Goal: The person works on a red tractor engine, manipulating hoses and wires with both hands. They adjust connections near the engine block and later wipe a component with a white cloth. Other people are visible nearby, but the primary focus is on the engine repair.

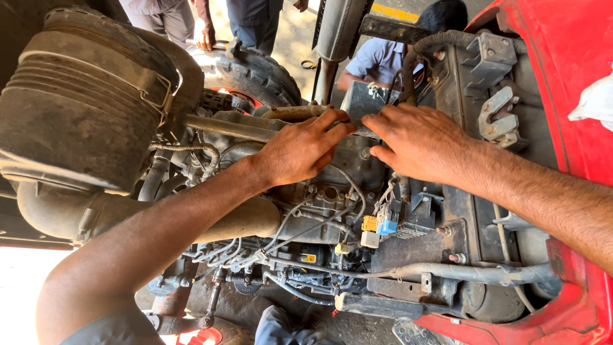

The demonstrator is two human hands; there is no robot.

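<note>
Above the grimy engine (319,211), beside the big black air filter drum (76,102), a thin metal bar (357,128) is pinched at its middle by the left hand (300,150) and pressed by the right hand (418,140), fingers curled.

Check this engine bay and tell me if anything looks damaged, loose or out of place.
Nothing is plainly broken or spilled. The engine and the big air cleaner drum are coated in dust and grime. Thin fuel lines look bent but attached. Both hands, left hand and right hand, hide the part they press on.
</note>
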